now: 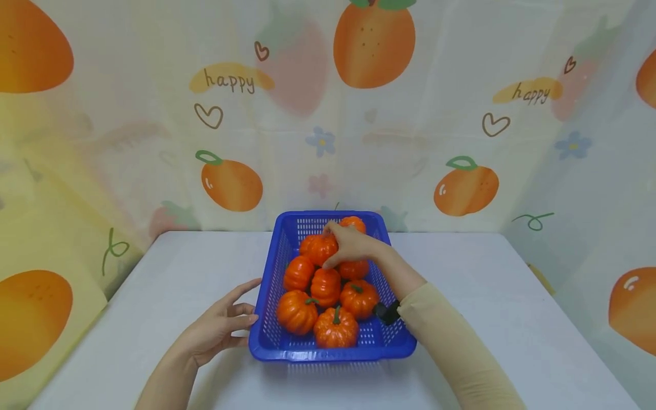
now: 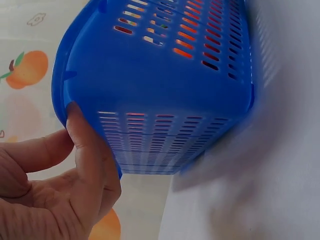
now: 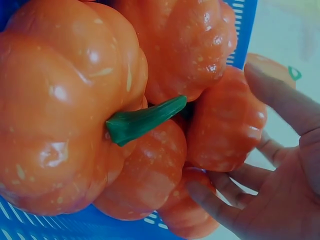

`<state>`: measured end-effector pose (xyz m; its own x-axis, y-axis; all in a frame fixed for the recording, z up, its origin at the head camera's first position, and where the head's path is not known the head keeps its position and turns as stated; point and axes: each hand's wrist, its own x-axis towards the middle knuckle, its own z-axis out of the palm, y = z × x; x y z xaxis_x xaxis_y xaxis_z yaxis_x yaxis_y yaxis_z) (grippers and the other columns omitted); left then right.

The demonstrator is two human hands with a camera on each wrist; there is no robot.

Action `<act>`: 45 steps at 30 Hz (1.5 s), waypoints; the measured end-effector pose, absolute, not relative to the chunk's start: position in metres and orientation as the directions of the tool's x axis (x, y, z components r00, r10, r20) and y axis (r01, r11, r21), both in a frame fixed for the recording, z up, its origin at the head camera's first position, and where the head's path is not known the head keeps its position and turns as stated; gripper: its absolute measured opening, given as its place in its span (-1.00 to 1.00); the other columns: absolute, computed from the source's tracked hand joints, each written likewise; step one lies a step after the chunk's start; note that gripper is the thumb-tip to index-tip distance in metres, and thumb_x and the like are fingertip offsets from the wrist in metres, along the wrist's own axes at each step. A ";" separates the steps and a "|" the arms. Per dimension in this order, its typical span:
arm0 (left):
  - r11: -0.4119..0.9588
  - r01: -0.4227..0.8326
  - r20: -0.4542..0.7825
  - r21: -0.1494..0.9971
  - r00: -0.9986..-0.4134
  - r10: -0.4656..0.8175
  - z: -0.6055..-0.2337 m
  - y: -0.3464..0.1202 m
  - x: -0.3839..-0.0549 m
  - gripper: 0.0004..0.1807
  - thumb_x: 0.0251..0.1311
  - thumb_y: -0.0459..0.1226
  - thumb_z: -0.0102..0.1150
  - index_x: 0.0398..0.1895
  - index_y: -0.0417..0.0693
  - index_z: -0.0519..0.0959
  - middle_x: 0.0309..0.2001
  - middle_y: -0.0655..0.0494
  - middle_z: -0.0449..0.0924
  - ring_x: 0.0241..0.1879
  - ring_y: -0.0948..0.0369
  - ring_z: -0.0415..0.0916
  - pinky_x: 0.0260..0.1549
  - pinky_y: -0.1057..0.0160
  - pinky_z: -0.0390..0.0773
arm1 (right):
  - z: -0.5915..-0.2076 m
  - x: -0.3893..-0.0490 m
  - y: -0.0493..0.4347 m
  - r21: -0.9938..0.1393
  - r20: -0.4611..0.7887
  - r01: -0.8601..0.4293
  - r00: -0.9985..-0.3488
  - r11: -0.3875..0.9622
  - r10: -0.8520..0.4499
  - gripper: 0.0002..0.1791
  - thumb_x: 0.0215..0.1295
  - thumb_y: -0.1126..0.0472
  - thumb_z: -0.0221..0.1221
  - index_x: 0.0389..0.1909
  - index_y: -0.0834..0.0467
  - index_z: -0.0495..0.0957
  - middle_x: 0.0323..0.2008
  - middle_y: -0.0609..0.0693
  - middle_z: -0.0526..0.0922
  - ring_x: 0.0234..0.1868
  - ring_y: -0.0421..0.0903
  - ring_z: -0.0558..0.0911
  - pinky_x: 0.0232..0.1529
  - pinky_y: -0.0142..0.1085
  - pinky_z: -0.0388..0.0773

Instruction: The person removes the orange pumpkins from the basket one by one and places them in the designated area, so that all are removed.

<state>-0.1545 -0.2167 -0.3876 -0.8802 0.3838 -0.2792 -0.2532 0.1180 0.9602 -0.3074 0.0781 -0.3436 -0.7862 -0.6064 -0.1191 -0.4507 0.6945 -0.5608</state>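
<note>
A blue plastic basket holds several glossy orange pumpkins with green stems, among them a front pumpkin. The person's left hand is at the basket's left side. In the left wrist view its fingertips touch the outside just under the rim. Over the rear half of the basket is the right hand, thumb and fingers spread about a pumpkin. In the right wrist view the thumb stands beside a ribbed pumpkin, with some fingertips hidden behind it. A large pumpkin fills the left of that view.
The basket stands on a white table. Behind it hangs a printed cloth with fruit drawings. A small black object is at the right sleeve's cuff, over the basket's right edge.
</note>
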 end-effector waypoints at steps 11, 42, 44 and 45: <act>0.146 -0.234 -0.269 0.961 -0.910 0.315 -0.383 -0.214 -0.152 -0.13 0.32 -0.28 0.16 0.59 0.07 -0.07 -0.17 0.14 0.40 -0.25 0.24 0.53 -0.23 0.22 0.70 | -0.341 -0.310 0.077 -0.546 -0.070 -0.467 -0.802 0.696 -0.593 -0.20 0.08 0.13 0.44 0.26 0.20 0.21 0.23 0.17 0.46 0.26 0.09 0.49 0.38 -0.02 0.41; 0.101 -0.252 -0.271 0.963 -0.870 0.413 -0.392 -0.219 -0.160 -0.11 0.34 -0.27 0.12 0.60 0.10 -0.15 -0.22 0.18 0.54 -0.26 0.26 0.59 -0.20 0.24 0.69 | -0.313 -0.317 0.132 -0.846 0.164 -0.344 -0.895 0.408 -0.415 -0.06 0.03 0.31 0.30 0.44 0.04 0.06 0.26 0.25 0.31 0.05 0.16 0.56 0.03 -0.06 0.65; 0.075 -0.262 -0.269 0.962 -0.865 0.425 -0.394 -0.220 -0.161 -0.10 0.33 -0.28 0.11 0.60 0.11 -0.17 -0.25 0.21 0.56 -0.27 0.27 0.59 -0.19 0.25 0.69 | -0.312 -0.319 0.140 -0.856 0.169 -0.342 -0.894 0.388 -0.415 -0.04 0.04 0.35 0.29 0.47 0.02 0.06 0.26 0.25 0.32 0.05 0.16 0.56 0.02 -0.09 0.66; 0.059 -0.271 -0.269 0.961 -0.860 0.433 -0.395 -0.220 -0.161 -0.10 0.33 -0.29 0.10 0.60 0.12 -0.18 -0.26 0.22 0.57 -0.28 0.28 0.59 -0.19 0.25 0.69 | -0.312 -0.321 0.145 -0.856 0.168 -0.338 -0.897 0.390 -0.409 -0.04 0.05 0.35 0.29 0.47 0.02 0.06 0.26 0.25 0.33 0.06 0.15 0.54 0.02 -0.12 0.65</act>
<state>-0.1614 -0.2198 -0.3948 -0.8602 0.4334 -0.2688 -0.2706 0.0588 0.9609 -0.3206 0.1447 -0.3118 -0.8968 -0.4093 0.1679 -0.3383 0.3899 -0.8565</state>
